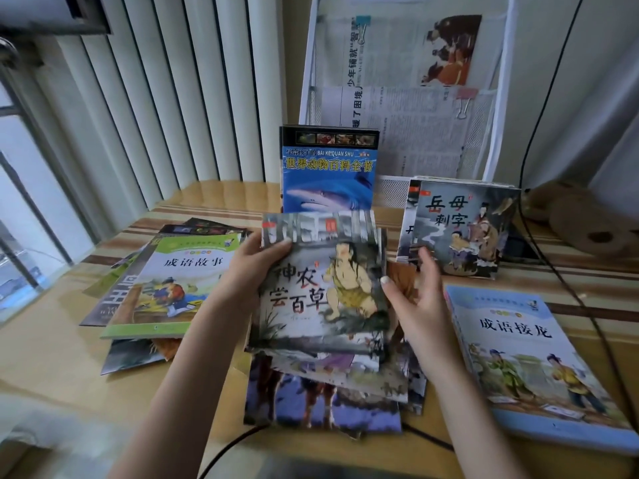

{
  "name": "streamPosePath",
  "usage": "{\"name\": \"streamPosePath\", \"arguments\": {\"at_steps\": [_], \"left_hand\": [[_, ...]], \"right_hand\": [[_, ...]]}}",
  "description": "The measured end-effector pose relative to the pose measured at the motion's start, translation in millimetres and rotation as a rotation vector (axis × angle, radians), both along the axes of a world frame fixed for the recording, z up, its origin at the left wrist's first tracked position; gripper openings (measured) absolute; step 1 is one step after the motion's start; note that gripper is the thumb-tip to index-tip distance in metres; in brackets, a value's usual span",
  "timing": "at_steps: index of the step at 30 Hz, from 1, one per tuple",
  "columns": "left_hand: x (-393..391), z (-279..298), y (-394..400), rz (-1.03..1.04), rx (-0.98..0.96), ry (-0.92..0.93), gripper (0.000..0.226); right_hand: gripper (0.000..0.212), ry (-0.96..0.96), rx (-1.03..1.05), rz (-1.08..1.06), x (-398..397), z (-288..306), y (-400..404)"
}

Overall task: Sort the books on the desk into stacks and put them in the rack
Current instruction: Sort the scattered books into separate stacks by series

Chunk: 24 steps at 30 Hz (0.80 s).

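My left hand [256,267] grips the left edge of a thin grey picture book [321,281] with a crouching figure on its cover, thumb on top. My right hand [415,292] holds the book's right edge, thumb on the cover and fingers spread behind. Under it lies a loose pile of similar thin books [325,392]. A green-covered book [173,281] tops a messy pile at the left. A blue-covered book [532,361] lies at the right. A blue shark book [328,171] stands upright against the white wire rack [498,88].
A small stack topped by a grey book with two figures [460,229] leans behind my right hand. Clipped newspapers [397,98] hang in the rack. Black cables [539,236] cross the wooden desk [52,347]. Cardboard tape rolls [587,226] sit far right; a radiator stands behind.
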<state>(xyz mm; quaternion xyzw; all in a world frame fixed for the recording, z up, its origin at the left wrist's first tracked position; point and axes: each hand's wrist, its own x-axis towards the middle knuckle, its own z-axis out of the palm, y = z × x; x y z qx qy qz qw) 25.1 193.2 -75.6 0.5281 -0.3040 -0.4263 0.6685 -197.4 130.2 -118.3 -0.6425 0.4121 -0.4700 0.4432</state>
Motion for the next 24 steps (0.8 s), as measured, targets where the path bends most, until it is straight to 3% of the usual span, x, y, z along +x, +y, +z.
{"name": "streamPosePath", "arguments": {"at_steps": [3,5,10,14,15,21,24], "left_hand": [[-2.9,21.3,-1.2,0.062,-0.139,-0.066,0.028],[-7.5,35.6,-2.2,0.084,-0.244,-0.127,0.024],[-10.0,58.9,-6.2,0.015,-0.460,-0.234,0.022],[-9.8,32.4,-7.8,-0.086,-0.293,-0.362,0.057],[-12.1,21.6,-9.1,-0.112,-0.256,-0.362,0.063],[-10.7,-1.3,-20.7,-0.102,-0.123,-0.110,0.059],[-5.9,-2.2,-19.1,-0.087,-0.213,-0.157,0.046]], "right_hand": [[0.100,-0.073,0.132,0.059,0.5,5.8,-5.7],[0.106,-0.051,0.148,0.118,4.9,13.0,-10.4],[0.065,-0.176,-0.129,0.057,10.7,38.0,-25.2],[0.072,-0.139,-0.090,0.148,5.7,29.4,-26.9],[0.083,-0.132,-0.048,0.150,5.4,24.2,-26.2],[0.093,-0.159,0.007,0.073,8.2,9.8,-25.8],[0.068,-0.209,-0.031,0.066,10.5,9.0,-25.9]]}}
